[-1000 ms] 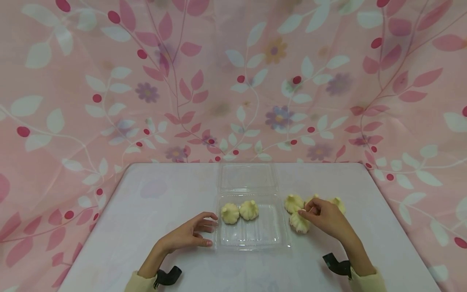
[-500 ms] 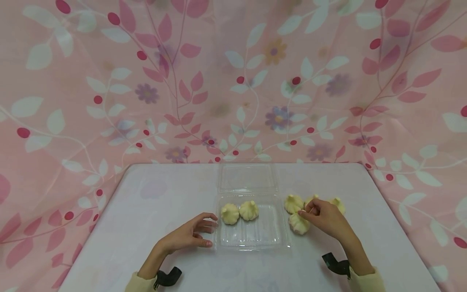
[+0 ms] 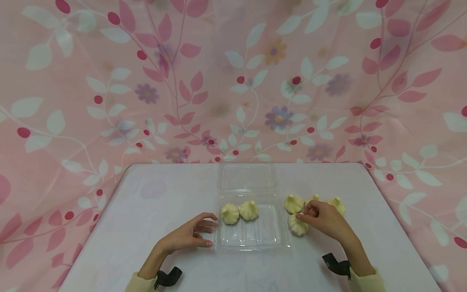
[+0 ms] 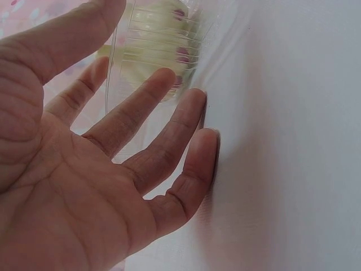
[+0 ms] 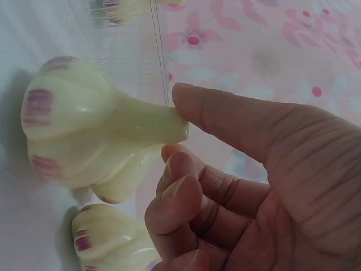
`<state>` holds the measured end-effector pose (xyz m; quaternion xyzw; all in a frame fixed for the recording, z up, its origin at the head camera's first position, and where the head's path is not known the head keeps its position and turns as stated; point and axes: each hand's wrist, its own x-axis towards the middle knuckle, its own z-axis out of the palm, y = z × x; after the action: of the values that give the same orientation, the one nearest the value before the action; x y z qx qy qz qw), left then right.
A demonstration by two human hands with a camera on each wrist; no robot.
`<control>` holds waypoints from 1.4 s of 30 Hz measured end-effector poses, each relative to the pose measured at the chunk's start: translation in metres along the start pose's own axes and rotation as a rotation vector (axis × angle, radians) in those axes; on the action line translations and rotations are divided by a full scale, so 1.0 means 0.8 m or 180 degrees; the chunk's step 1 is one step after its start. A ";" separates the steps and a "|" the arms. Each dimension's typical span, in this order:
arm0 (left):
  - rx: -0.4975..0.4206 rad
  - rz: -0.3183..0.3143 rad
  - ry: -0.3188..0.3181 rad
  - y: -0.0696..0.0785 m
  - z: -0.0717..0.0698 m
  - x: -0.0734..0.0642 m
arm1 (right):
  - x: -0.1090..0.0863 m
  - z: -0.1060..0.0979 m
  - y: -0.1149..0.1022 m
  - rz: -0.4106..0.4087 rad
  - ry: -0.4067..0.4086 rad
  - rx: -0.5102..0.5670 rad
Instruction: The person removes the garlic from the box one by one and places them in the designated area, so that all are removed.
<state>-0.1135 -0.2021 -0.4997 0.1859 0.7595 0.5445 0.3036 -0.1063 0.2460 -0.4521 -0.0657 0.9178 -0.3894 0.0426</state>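
Note:
My right hand [image 3: 324,219] is over a glossy, pale garlic bulb [image 3: 297,226] with purple marks, lying to the right of a clear plastic clamshell container [image 3: 251,241]. In the right wrist view the thumb [image 5: 225,116] touches the tip of that bulb's stem, while the other fingers curl loosely below, with a gap between the index finger and the stem. Beside the container's left wall, my left hand [image 3: 191,233] holds nothing, its fingers spread and slightly bent. Two garlic bulbs, one left [image 3: 230,213] and one right [image 3: 249,210], sit side by side inside the container.
More garlic bulbs lie behind the right hand: one at the left [image 3: 293,203], another partly hidden [image 3: 312,198], a third at the right [image 3: 337,205]. The container's lid [image 3: 248,177] lies open toward the back. A pink floral cloth [image 3: 219,81] hangs behind the white table [image 3: 164,190].
The right thumb and fingertips have moved slightly left and toward the person, and the garlic bulb under them has shifted a little the same way. The left hand has stayed still.

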 end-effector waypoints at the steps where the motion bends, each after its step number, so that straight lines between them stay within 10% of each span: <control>1: 0.0003 0.0003 0.0000 0.000 0.000 0.000 | 0.000 0.000 0.000 -0.0002 -0.0006 -0.0014; 42: -0.0029 -0.0030 -0.0036 0.003 0.001 0.000 | 0.004 -0.009 -0.020 -0.0264 -0.0024 -0.0090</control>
<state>-0.1133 -0.2009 -0.4978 0.1840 0.7561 0.5454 0.3114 -0.1087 0.2395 -0.4355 -0.1058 0.9195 -0.3775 0.0289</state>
